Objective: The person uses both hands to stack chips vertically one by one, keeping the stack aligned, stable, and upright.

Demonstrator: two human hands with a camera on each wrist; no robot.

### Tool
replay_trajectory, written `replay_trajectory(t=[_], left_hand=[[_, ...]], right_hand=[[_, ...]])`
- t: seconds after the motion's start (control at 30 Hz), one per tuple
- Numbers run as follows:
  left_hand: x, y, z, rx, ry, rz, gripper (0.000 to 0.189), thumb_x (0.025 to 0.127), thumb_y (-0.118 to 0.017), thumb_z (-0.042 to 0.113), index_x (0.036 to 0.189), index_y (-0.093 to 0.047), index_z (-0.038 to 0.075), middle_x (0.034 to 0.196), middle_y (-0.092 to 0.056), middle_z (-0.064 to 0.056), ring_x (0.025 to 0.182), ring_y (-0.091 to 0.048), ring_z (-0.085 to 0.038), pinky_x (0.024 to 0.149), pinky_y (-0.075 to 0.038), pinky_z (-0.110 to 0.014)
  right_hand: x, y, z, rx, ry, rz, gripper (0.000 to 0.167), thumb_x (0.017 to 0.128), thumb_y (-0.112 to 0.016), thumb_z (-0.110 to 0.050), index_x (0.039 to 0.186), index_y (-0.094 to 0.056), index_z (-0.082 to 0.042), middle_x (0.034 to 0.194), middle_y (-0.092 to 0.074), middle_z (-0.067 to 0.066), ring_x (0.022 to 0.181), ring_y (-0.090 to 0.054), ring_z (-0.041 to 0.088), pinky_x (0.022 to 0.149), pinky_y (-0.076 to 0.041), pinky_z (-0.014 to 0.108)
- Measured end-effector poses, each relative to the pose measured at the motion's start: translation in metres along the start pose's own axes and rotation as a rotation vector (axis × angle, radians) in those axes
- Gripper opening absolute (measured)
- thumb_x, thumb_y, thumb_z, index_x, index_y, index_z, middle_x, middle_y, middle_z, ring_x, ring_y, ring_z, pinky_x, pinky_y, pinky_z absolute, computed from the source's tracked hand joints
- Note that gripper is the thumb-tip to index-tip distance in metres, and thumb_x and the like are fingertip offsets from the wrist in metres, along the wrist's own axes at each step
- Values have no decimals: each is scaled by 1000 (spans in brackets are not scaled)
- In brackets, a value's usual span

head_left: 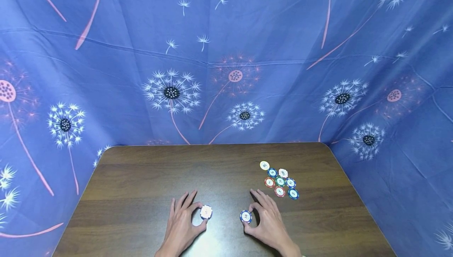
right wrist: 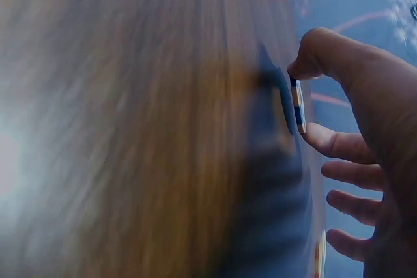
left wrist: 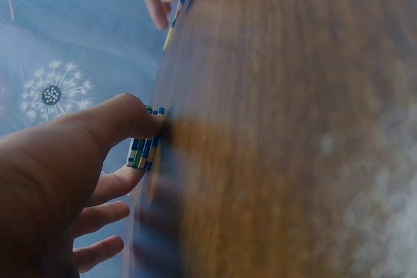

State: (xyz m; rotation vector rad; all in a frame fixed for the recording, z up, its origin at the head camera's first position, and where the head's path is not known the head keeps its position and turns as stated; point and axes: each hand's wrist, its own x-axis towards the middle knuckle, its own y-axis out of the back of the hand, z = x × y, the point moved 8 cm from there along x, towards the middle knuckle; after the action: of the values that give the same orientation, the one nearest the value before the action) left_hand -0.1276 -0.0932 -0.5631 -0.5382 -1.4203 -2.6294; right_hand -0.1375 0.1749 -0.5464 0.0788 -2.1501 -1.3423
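The left hand (head_left: 182, 219) has its grip closed on a short stack (head_left: 206, 212), thumb on one side and a finger on the other, with the remaining fingers spread clear. The right hand (head_left: 267, 221) pinches a single chip (head_left: 245, 216) marked 10 the same way, face up, its grip no wider than the chip. Stack and chip are apart, side by side near the front of the worktop (head_left: 141, 178). Eight loose chips (head_left: 280, 181) lie in a tight cluster beyond the right hand, in front of the blue cloth (head_left: 212, 33).

The stack looks the likelier source of trouble. It is several chips thick and pinched only at its edges, so uneven pressure could let one slide out and fan the rest; the thumb hides part of the edges, and I cannot tell how true they sit. Whether the stack touches the worktop is also unclear. The chip seems just off the surface in the right wrist view; squeezed off-centre, it could tip or flick away. If the two met at an angle, the chip could knock the upper layers askew. The right hand's outstretched fingers are near the cluster, and a careless sweep could scatter it.
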Motion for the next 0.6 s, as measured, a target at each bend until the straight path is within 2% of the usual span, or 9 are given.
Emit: replay_trajectory(t=[0.4, 0.6], left_hand=[[0, 3, 2, 11, -21, 34, 37, 65, -95, 32, 97, -78, 22, 149, -64, -11, 139, -55, -42, 114, -32, -78], [0, 3, 2, 18, -14, 7, 37, 67, -94, 32, 99, -78, 21, 151, -63, -10, 141, -54, -41, 116, -31, -78]], right_hand=[[30, -27, -30, 53, 30, -141, 36, 68, -91, -38, 87, -65, -20, 150, -63, 13, 144, -53, 41, 116, -42, 68], [43, -37, -49, 45, 83, -165, 36, 70, -91, -41, 87, -66, -22, 150, -63, 10, 145, -53, 36, 118, -42, 62]])
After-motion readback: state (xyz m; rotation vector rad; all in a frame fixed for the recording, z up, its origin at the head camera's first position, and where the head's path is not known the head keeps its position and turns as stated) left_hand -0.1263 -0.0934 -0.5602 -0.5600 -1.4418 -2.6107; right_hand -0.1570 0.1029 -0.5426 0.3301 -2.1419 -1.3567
